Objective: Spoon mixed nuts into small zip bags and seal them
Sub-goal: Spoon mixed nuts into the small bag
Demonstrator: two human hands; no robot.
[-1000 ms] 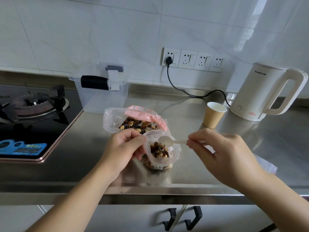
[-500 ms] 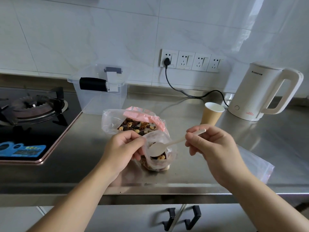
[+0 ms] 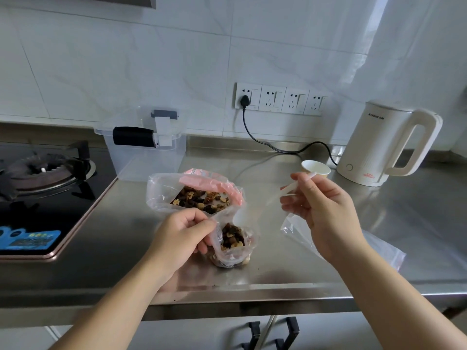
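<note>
Since the earlier frames the right hand [image 3: 322, 210] has lifted the white spoon [image 3: 265, 203] up and away from the small zip bag [image 3: 232, 245]; its bowl now hangs just above the bag mouth. This hand pinches the spoon handle. The left hand [image 3: 180, 236] grips the small bag's rim, holding it open on the counter [image 3: 379, 236]. Nuts fill its lower part. Just behind it lies the big bag of mixed nuts [image 3: 199, 194], open. Another clear bag [image 3: 374, 246] lies under the right wrist.
</note>
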